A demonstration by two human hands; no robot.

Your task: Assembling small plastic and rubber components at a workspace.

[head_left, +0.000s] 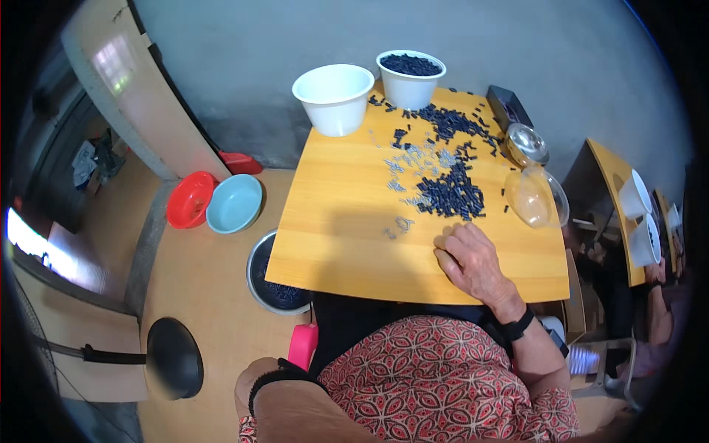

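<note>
My right hand (pixel 473 262) rests on the wooden table (pixel 332 236) near its front edge, fingers curled in; whatever they hold, if anything, is hidden. Just beyond its knuckles lies a pile of short black cylindrical pieces (pixel 452 193). Small clear or silvery pieces (pixel 425 159) are scattered beside it, with a few loose ones (pixel 402 224) nearer me. Farther back is another spread of black pieces (pixel 450 122). My left hand (pixel 253 380) is low, left of my body, off the table; its fingers are hidden.
White tubs, one bare inside (pixel 336 118), one full of black pieces (pixel 410 92), stand at the back. A metal bowl (pixel 528 144) and clear plastic bowl (pixel 543 199) line the right. A metal basin (pixel 255 284), blue basin (pixel 235 205) and red basin (pixel 189 199) sit left, below table height.
</note>
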